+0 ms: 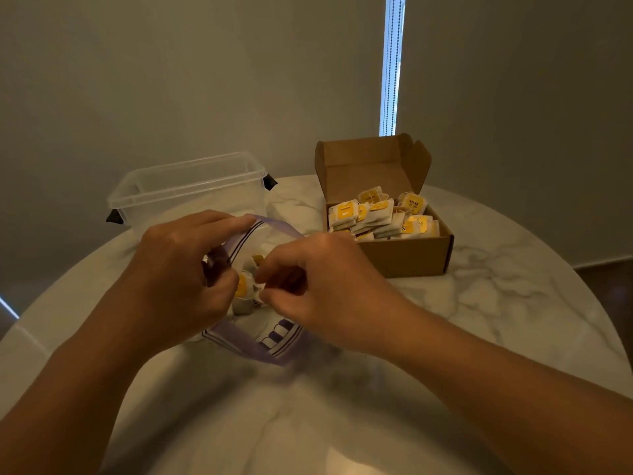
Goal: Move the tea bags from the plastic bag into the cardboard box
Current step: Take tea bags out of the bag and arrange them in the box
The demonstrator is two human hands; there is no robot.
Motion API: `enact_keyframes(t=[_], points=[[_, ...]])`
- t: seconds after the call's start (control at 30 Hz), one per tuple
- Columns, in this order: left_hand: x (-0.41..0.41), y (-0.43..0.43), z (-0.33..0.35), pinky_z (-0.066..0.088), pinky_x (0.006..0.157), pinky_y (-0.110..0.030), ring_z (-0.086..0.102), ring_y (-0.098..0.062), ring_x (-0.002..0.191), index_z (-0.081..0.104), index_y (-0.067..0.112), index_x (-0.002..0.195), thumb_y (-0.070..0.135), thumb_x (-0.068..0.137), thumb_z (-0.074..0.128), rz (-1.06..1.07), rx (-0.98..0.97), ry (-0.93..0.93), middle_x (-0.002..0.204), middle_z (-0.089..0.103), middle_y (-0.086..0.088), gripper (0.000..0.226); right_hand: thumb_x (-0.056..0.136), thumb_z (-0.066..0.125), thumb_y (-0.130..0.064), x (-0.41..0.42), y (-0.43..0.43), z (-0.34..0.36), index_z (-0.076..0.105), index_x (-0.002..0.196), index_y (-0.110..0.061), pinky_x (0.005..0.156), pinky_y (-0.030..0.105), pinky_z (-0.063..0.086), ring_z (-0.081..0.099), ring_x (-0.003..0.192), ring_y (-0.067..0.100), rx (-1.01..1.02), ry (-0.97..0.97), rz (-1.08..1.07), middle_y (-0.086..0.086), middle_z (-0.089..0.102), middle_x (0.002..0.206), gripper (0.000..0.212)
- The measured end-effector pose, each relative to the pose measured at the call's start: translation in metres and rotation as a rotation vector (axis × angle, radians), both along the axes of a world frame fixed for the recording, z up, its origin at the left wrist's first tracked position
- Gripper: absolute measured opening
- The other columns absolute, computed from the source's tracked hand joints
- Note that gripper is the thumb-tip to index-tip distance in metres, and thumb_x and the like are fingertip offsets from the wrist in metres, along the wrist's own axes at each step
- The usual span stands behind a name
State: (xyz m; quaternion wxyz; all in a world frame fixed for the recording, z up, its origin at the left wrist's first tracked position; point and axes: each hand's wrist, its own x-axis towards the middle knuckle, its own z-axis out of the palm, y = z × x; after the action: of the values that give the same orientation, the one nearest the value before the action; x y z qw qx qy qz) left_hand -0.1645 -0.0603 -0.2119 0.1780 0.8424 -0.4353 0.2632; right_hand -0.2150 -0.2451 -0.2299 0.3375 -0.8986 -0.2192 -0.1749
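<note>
Tea bags [244, 289] with yellow tags lie bunched inside the plastic bag [260, 344], a clear zip bag with a purple sealing strip that sits near the middle of the round marble table [479, 303], a little towards its left edge. The mouth of the bag faces up and is pulled wide.

The left hand [181, 269] grips the bag's left rim. Its fingers stretch along the far part of the purple strip while the thumb curls in over the near part, so the rim is bunched inside the hand. The right hand [325, 286] is at the bag's mouth from the right side, its fingers curled inwards. Thumb and forefinger pinch the white corner of one of the tea bags just inside the opening. The other fingers are folded under the palm and mostly hidden.

The cardboard box [411, 255] stands near the far right edge of the table, just beyond the right hand. Its lid [370, 166] stands upright at the back with the side flaps spread. Stacked tea bags [376, 214] fill much of the box, set on edge in loose rows, their yellow tags facing up and forwards.

A clear plastic tub [191, 190] without a lid sits at the far left edge, just behind the left hand, with a black clip [270, 181] at either end. A bead chain [392, 63] hangs in the bright gap between the blinds behind the table.
</note>
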Motion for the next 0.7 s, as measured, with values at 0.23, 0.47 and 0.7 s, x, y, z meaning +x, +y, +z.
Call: enact_keyframes(t=[0.23, 0.47, 0.7], points=[[-0.002, -0.001, -0.001, 0.052, 0.065, -0.023, 0.061, -0.012, 0.074, 0.064, 0.007, 0.124, 0.004, 0.072, 0.055, -0.008, -0.028, 0.014, 0.107, 0.068, -0.004, 0.053, 0.084, 0.07, -0.016, 0.042, 0.033, -0.012, 0.07, 0.092, -0.006, 0.071, 0.032, 0.052, 0.061, 0.087, 0.024, -0.072, 0.209, -0.194, 0.009, 0.065, 0.092, 0.013], [0.0, 0.0, -0.001, 0.055, 0.066, -0.016, 0.057, -0.006, 0.075, 0.064, 0.005, 0.124, 0.006, 0.072, 0.056, -0.001, -0.037, 0.016, 0.109, 0.069, -0.005, 0.053, 0.08, 0.071, -0.009, 0.06, 0.051, -0.027, 0.059, 0.073, -0.012, 0.047, 0.024, 0.03, 0.057, 0.072, 0.023, -0.016, 0.223, -0.248, 0.007, 0.058, 0.074, 0.014], [0.001, 0.001, -0.002, 0.054, 0.07, -0.018, 0.054, -0.004, 0.077, 0.064, 0.006, 0.125, 0.019, 0.078, 0.048, 0.0, -0.046, 0.031, 0.11, 0.068, -0.003, 0.052, 0.084, 0.072, -0.014, 0.057, 0.051, -0.032, 0.07, 0.083, -0.012, 0.058, 0.028, 0.042, 0.06, 0.073, 0.02, 0.061, 0.168, -0.23, 0.007, 0.065, 0.079, 0.003]])
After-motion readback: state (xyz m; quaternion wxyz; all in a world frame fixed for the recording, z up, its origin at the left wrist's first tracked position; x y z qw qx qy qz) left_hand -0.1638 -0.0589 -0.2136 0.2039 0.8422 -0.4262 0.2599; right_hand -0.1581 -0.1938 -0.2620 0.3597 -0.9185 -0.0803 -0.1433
